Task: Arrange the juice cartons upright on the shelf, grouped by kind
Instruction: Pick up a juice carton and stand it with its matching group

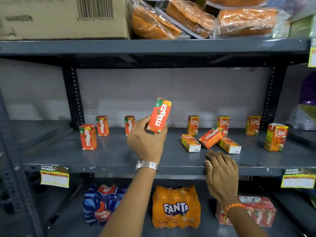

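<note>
Nearest the viewer, two bare forearms rise toward a grey metal shelf (pixel 109 156). The left hand (pixel 147 142), a metal watch (pixel 147 165) at its wrist, is closed round the lower end of a Maaza carton (pixel 159 115), thumb on one side and fingers on the other, and holds it above the shelf with its long axis near vertical, the top leaning slightly right. The right hand (pixel 221 170), an orange thread band at its wrist, holds nothing: fingers loosely extended, it rests palm-down at the shelf's front edge. Left of the left hand stand three upright Maaza cartons (pixel 88 137), well apart from one another, with bare shelf between them and the hand; the held carton probably belongs there. Just beyond the right hand's fingertips lie three toppled cartons in a cluster: a second Maaza carton on its side (pixel 211 138), its long axis running diagonally from near-left to far-right, propped across one fallen Real carton (pixel 229 145) and beside another (pixel 190 143). Whether it touches the latter cannot be told. Behind and right of that hand stand four upright Real cartons (pixel 276 137). The fallen cluster lies far nearer the right hand than the left, so the free right hand is the better placed to raise it. A Fanta pack (pixel 176 206) sits on the tier below.
</note>
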`<state>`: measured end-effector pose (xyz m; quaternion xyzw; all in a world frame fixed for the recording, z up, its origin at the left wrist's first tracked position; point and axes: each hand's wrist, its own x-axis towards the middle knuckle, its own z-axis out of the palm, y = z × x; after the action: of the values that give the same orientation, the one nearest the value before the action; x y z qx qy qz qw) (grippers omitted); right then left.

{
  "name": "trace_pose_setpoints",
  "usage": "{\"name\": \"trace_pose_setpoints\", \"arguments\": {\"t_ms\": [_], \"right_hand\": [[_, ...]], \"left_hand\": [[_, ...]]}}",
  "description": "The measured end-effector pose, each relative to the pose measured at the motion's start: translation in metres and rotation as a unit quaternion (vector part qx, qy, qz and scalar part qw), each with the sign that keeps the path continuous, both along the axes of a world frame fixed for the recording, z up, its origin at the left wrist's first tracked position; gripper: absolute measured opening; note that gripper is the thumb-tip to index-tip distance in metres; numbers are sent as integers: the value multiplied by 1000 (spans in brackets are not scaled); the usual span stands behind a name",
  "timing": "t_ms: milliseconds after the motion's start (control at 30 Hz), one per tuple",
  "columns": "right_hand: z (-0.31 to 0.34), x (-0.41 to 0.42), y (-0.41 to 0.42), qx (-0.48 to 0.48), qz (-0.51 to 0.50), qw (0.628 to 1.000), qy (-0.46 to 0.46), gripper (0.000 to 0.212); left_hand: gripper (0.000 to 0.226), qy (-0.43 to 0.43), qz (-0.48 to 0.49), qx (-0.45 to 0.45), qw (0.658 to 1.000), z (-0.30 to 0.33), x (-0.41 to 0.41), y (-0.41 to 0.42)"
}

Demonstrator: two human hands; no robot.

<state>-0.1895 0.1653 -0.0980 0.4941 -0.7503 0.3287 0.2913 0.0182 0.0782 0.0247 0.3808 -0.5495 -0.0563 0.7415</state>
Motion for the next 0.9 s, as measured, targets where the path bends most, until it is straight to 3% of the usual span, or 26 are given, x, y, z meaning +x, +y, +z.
{"name": "trace_pose_setpoints", "arguments": {"t_ms": [167, 433, 667, 900], "right_hand": [[2, 1, 1, 1, 4, 1000, -6, 45], [4, 3, 5, -1, 10, 1000, -2, 44], [6, 3, 8, 8, 24, 1000, -8, 48], [5, 1, 9, 9, 29, 1000, -1, 47]], "left_hand": [[57, 22, 10, -58, 998, -8, 8, 27], [53, 33, 9, -24, 999, -4, 15, 32], [50, -55, -9, 130, 990, -13, 0, -5], [58, -144, -11, 291, 946, -18, -26, -41]]}}
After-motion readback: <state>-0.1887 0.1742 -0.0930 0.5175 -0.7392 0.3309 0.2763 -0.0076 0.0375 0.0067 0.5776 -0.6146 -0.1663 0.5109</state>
